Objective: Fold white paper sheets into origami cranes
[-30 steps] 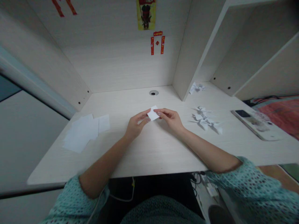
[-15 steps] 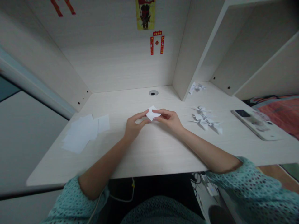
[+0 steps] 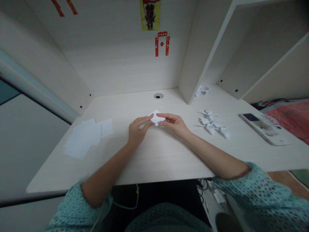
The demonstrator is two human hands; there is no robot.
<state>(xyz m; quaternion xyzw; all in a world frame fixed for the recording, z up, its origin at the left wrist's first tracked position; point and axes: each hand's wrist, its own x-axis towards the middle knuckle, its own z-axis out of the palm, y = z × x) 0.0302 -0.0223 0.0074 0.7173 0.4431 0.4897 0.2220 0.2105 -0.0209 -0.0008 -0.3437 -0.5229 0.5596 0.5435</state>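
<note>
A small folded piece of white paper [image 3: 156, 118] is held between both hands above the middle of the desk. My left hand [image 3: 139, 129] pinches its left side between thumb and fingers. On the opposite side, my right hand [image 3: 175, 125] grips the paper with its thumb and index finger. Several folded white paper cranes [image 3: 209, 124] lie in a cluster to the right of my right hand. Flat sheets of white paper [image 3: 84, 138] are spread, partly overlapping, on the left part of the desk.
More folded white paper pieces [image 3: 204, 91] sit behind the upright divider [image 3: 190, 80]. A phone [image 3: 264, 129] lies at the right, near a reddish cloth [image 3: 292, 116]. A round cable hole [image 3: 158, 96] is set in the desk [image 3: 149, 161] near the back panel.
The folded paper has shifted slightly left, and its lower and left corners look different, with a flap showing. The left fingers have drawn back a little; the right hand has barely moved.
</note>
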